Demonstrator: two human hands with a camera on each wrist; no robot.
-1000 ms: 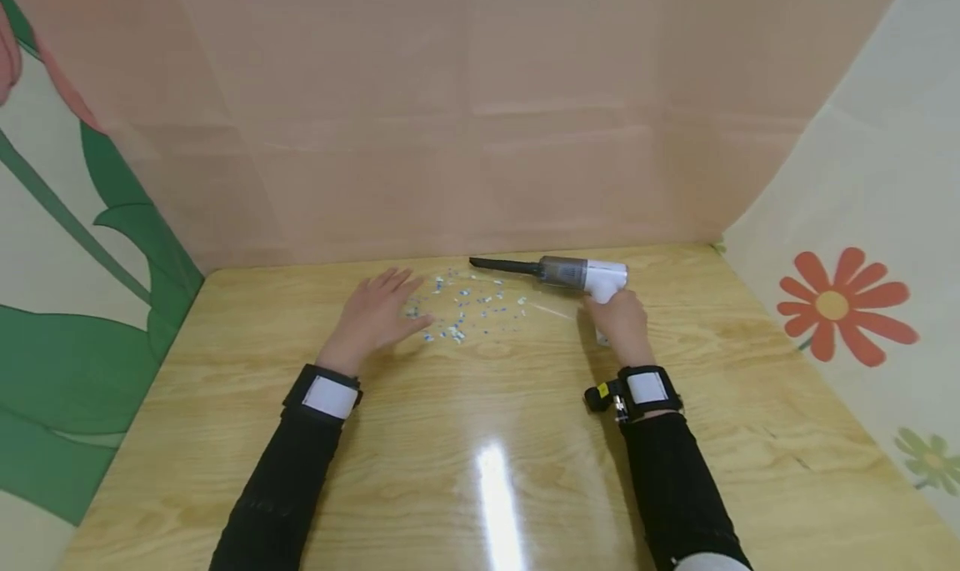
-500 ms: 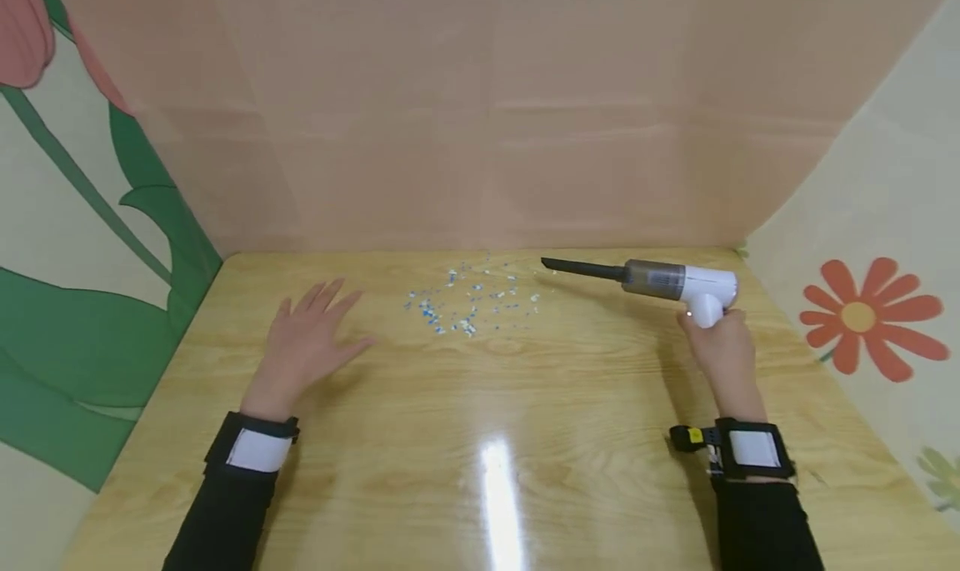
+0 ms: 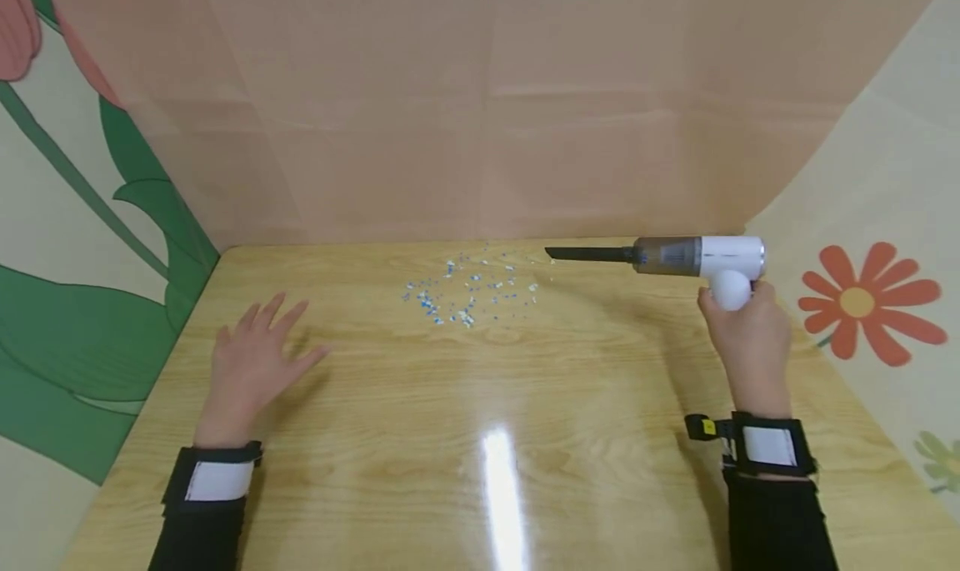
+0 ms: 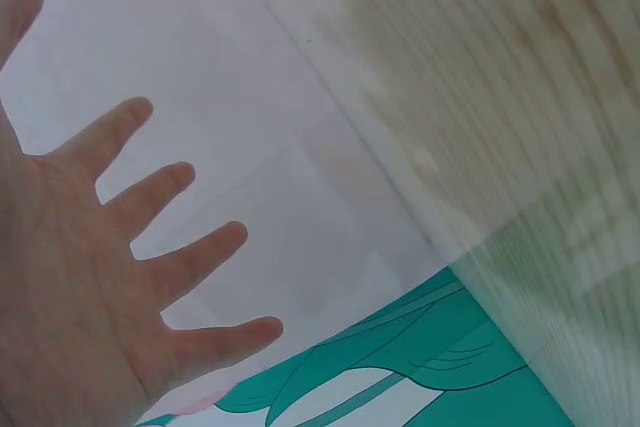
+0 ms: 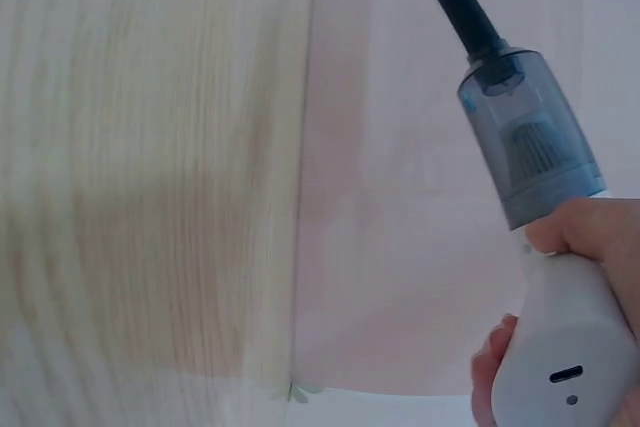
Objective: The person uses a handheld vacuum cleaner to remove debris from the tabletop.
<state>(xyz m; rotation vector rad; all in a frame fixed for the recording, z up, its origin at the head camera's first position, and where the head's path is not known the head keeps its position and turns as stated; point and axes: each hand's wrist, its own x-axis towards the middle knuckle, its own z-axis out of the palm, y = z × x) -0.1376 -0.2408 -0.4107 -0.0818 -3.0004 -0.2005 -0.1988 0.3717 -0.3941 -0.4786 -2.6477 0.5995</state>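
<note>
My right hand (image 3: 752,346) grips the white handle of a handheld vacuum cleaner (image 3: 731,258), held above the table at the right. Its black crevice nozzle (image 3: 588,254) points left, and a smoky clear dust cup (image 5: 528,137) with a filter inside shows in the right wrist view. Left of the nozzle tip, small blue and white scraps (image 3: 465,292) lie scattered over the back middle of the table. My left hand (image 3: 251,371) hovers over the table's left side, fingers straight and spread; the left wrist view shows its palm (image 4: 70,287) holding nothing.
The wooden table (image 3: 405,438) ends at a pinkish-brown backdrop (image 3: 480,121) behind the scraps. A panel with green leaves (image 3: 67,329) stands along the left, and one with a red flower (image 3: 855,303) along the right. A bright light reflection crosses the front middle.
My right hand has carried the vacuum cleaner to the right and raised it, its nozzle moving away from the scraps. My left hand has drawn back to the left, away from the scraps.
</note>
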